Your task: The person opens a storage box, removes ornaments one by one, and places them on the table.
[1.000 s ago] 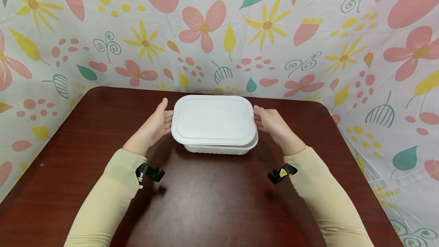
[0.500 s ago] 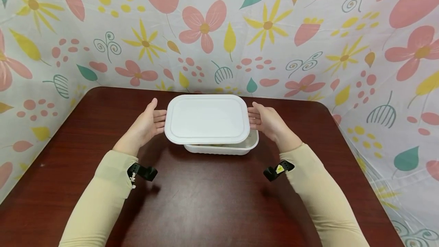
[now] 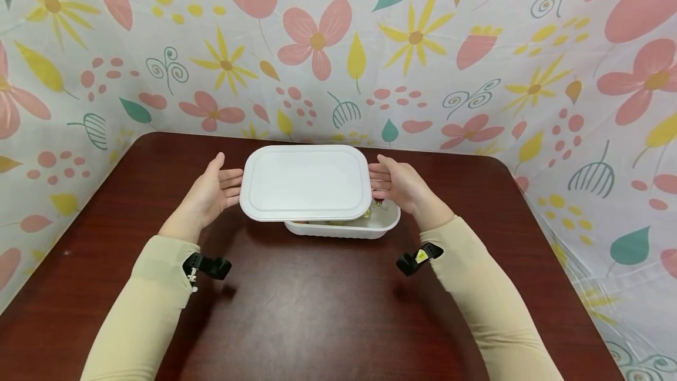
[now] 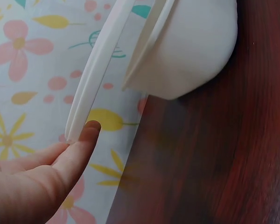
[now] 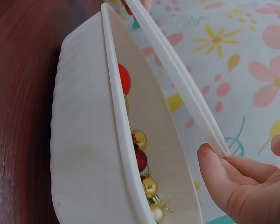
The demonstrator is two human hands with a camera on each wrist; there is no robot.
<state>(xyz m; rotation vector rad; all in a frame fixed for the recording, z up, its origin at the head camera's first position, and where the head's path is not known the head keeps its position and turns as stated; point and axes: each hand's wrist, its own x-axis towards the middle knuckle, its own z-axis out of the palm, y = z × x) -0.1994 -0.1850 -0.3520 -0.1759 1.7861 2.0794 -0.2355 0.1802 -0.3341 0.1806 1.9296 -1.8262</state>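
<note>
A white rectangular lid (image 3: pixel 305 182) is raised above a white plastic box (image 3: pixel 349 230) and offset to its left, with a gap between them in both wrist views. My left hand (image 3: pixel 207 194) supports the lid's left edge on its extended fingers, thumb pointing up and apart. At the opposite edge, my right hand (image 3: pixel 402 186) does the same with nearly straight fingers. Inside the box, the right wrist view shows small gold baubles (image 5: pixel 150 185), a dark red bauble (image 5: pixel 140 159) and a bright red rounded thing (image 5: pixel 124 78). The lid hides much of the contents in the head view.
The box stands on a dark reddish-brown table (image 3: pixel 307 310), near its back edge. A flower-patterned cloth (image 3: pixel 317 87) hangs behind and along both sides. Each wrist wears a black strap mount (image 3: pixel 207 266).
Both hands have carried the lid leftward, from almost covering the box to uncovering its right end. The baubles have come into sight. The box has stayed in place.
</note>
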